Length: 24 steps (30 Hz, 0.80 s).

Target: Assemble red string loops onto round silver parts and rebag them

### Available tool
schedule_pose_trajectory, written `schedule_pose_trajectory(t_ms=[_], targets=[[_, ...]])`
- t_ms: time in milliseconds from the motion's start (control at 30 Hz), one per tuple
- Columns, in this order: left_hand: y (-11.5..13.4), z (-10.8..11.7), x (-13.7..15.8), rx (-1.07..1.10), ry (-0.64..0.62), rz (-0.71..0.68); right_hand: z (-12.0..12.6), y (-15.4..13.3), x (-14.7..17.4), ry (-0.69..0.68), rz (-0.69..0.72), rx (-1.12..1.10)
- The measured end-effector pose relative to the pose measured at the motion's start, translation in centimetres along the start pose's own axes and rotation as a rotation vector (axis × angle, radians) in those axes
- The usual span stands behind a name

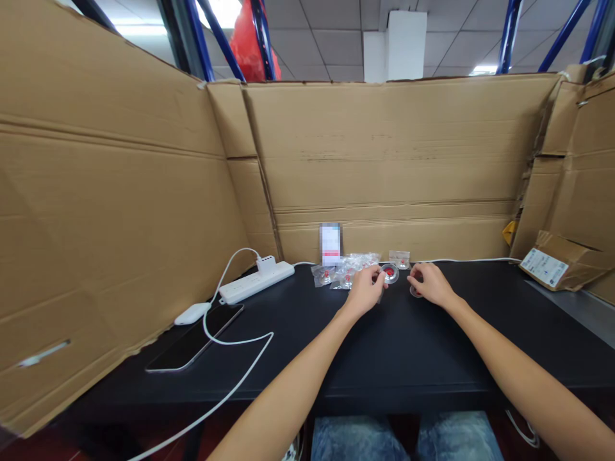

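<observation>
My left hand [366,292] is closed, thumb and fingers pinching the edge of a clear round disc [390,273] with a red centre. To its right my right hand [430,283] has its fingers curled in a pinch on a second clear round piece [416,292]. Red shows in that piece too, but the fingers cover most of it. Clear plastic bags [358,261] with small red parts in them lie in a heap just beyond my left hand. Another small clear bag [400,258] with a red part lies behind the disc.
A lit upright screen [330,243], blurred out, stands behind the bags. On the left are a white power strip [259,282], a white cable [240,342] and a dark phone [195,339]. A brown paper package [567,261] sits at right. Cardboard walls [384,147] surround the black table [384,358].
</observation>
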<state>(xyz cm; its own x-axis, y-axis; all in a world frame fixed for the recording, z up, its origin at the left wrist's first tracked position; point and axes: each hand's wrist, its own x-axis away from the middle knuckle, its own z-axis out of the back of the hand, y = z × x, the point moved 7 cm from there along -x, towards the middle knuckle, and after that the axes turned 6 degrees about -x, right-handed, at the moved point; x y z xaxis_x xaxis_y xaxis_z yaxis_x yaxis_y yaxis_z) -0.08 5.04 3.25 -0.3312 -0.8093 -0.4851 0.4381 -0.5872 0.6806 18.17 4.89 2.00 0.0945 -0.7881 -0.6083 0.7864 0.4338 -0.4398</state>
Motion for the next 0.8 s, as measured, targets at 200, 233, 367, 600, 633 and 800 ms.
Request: schedule_pose_trajectory(t_ms=[200,233,367,600,633,800], targets=[[0.0,0.5,-0.1,-0.039,0.044,-0.037,0.6,-6.0,0.5,0.053,0.239,-0.141],[0.1,0.7,-0.1,-0.047,0.057,-0.039,0.7,-6.6,0.6,0.066,0.259,-0.14],[0.1,1.0,0.0,-0.053,0.068,-0.015,1.2,-7.5,1.1,0.112,0.276,-0.114],[1.2,-0.1,0.5,-0.095,-0.046,-0.161,-0.6,-7.5,1.3,-0.027,0.309,-0.075],[1.2,-0.2,0.5,-0.105,-0.049,-0.166,-0.8,-7.4,1.3,-0.042,0.31,-0.073],[0.9,-0.2,0.4,-0.171,-0.039,-0.18,-1.6,-7.2,1.4,-0.099,0.302,-0.075]])
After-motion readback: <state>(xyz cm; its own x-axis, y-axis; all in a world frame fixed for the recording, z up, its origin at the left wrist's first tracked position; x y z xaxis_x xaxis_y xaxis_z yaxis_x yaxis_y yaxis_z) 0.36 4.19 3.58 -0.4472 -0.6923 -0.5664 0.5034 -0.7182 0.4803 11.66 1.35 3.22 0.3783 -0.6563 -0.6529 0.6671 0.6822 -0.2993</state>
